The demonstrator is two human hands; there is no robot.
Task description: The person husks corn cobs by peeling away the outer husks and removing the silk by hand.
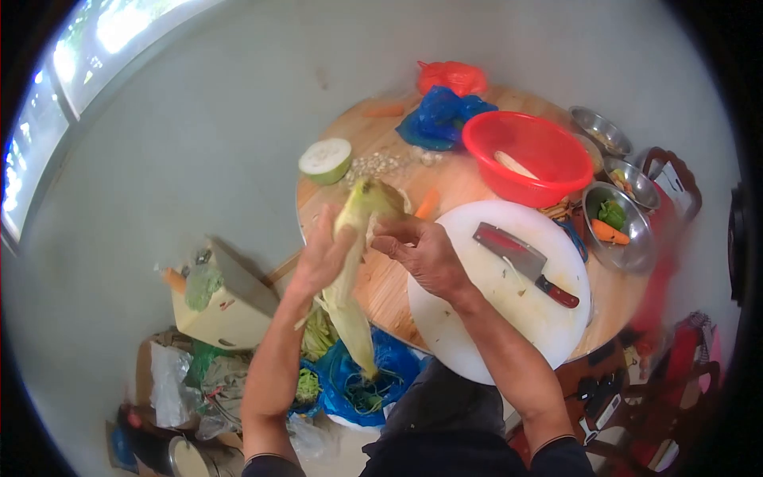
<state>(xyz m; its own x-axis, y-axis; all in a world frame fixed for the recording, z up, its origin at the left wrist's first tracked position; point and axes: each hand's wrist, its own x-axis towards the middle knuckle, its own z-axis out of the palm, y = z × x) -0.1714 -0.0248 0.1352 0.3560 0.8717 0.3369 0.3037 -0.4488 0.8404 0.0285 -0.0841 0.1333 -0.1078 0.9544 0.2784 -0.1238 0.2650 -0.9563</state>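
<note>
An ear of corn (343, 278) in pale green husk is in my left hand (322, 253), whose fingers wrap round it. Its stem end points up and a loose strip of husk hangs toward the floor. On the other side, my right hand (429, 258) pinches at the husk near the upper end; its fingertips are partly hidden. Below the corn, a blue plastic bag (385, 350) holds green scraps. Beside my right forearm lies a round white cutting board (485, 318) with a cleaver (517, 256) on it.
A red basin (528, 179) with a pale piece inside stands on the round wooden table (373, 290). Around it are a cut winter melon (326, 161), a blue bag (441, 119), a red bag (451, 78) and several metal bowls (636, 250). Left stands a cardboard box (226, 310).
</note>
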